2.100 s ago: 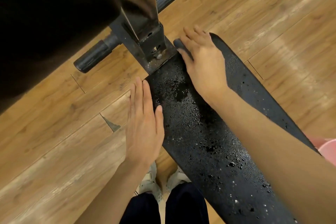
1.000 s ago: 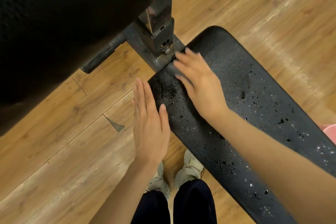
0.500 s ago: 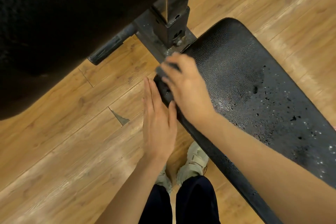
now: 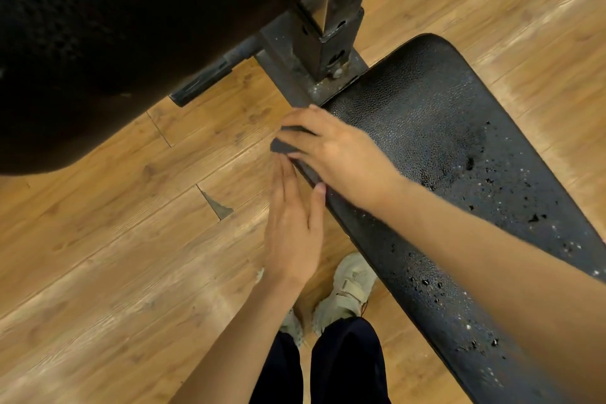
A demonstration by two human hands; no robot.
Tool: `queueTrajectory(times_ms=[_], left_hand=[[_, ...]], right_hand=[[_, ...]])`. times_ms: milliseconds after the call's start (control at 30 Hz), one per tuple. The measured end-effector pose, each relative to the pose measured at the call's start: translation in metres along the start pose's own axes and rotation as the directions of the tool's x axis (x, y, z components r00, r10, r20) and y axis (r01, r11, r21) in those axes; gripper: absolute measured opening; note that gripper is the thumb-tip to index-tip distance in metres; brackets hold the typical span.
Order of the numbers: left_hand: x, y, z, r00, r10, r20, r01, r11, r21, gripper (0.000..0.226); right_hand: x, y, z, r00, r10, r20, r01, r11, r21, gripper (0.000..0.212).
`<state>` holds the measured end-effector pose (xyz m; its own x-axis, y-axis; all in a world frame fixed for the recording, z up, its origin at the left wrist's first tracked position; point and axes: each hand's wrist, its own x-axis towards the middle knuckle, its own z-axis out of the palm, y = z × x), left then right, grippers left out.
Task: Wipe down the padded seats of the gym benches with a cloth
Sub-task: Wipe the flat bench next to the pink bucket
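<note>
Now wiping the near-left corner of the padded seat (image 4: 436, 128) with a dark cloth (image 4: 284, 145), gripped by right hand (image 4: 337, 154). Left hand (image 4: 295, 223) flat, fingers straight, beside the edge. Far end dry-looking; drops (image 4: 423, 282) left toward right, more wiping needed.

head view, steeply downward, close range

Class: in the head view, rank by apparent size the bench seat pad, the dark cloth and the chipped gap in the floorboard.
1. Bench seat pad, by far the largest.
2. Dark cloth, mostly hidden under the right hand, so unsure.
3. Chipped gap, similar to the cloth's visible part.
</note>
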<state>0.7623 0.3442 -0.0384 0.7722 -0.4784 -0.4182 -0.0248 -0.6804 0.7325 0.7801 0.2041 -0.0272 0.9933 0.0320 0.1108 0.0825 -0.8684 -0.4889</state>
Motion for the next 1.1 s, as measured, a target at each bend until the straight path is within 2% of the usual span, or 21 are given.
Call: queueTrajectory(times_ms=[67,133,267,367,533,600,767,833,967,1033,1100], left_hand=[[-0.006,0.003,-0.004,1.0,0.003,0.0,-0.003,0.999,-0.04,0.065],[-0.008,0.009,-0.005,0.999,0.012,-0.033,-0.015,0.994,-0.113,0.058],[-0.009,0.016,-0.003,0.998,-0.027,-0.051,0.014,0.971,-0.24,0.053],[-0.009,0.019,-0.004,0.997,-0.031,-0.071,0.009,0.957,-0.292,0.057],[-0.008,0.024,-0.004,0.987,-0.117,-0.111,0.06,0.907,-0.417,0.058],[-0.006,0.023,-0.006,0.988,-0.103,-0.115,0.048,0.913,-0.405,0.058],[-0.011,0.022,-0.008,0.998,0.015,-0.067,-0.031,0.97,-0.242,0.057],[-0.013,0.023,-0.006,0.997,0.019,-0.072,-0.034,0.977,-0.211,0.058],[-0.012,0.024,-0.006,0.996,-0.002,-0.087,-0.019,0.97,-0.241,0.053],[-0.01,0.022,-0.008,0.995,0.025,-0.095,-0.045,0.974,-0.224,0.052],[-0.009,0.022,-0.011,0.989,0.11,-0.1,-0.124,0.98,-0.157,0.052]], right_hand=[[-0.001,0.01,-0.006,0.99,0.123,-0.075,-0.124,0.992,-0.013,0.029],[0.003,0.003,-0.001,0.961,0.236,-0.142,-0.232,0.972,0.044,0.029],[-0.046,-0.006,-0.006,0.992,0.126,-0.03,-0.122,0.985,0.123,0.032],[-0.093,-0.009,-0.019,0.993,0.115,0.035,-0.118,0.984,0.134,0.035],[-0.02,-0.018,0.009,0.984,0.152,-0.091,-0.153,0.988,0.001,0.031],[-0.027,-0.017,0.012,0.987,0.134,-0.088,-0.135,0.991,-0.002,0.028],[-0.134,-0.026,-0.01,0.996,0.075,0.054,-0.077,0.996,0.036,0.038],[-0.121,-0.025,-0.008,0.996,0.084,0.041,-0.085,0.995,0.042,0.038],[-0.048,-0.021,0.01,0.979,0.176,-0.097,-0.174,0.984,0.031,0.028],[-0.06,-0.02,0.009,0.982,0.162,-0.093,-0.16,0.987,0.023,0.029],[-0.105,-0.023,-0.001,0.989,0.143,-0.045,-0.142,0.989,0.026,0.035]])
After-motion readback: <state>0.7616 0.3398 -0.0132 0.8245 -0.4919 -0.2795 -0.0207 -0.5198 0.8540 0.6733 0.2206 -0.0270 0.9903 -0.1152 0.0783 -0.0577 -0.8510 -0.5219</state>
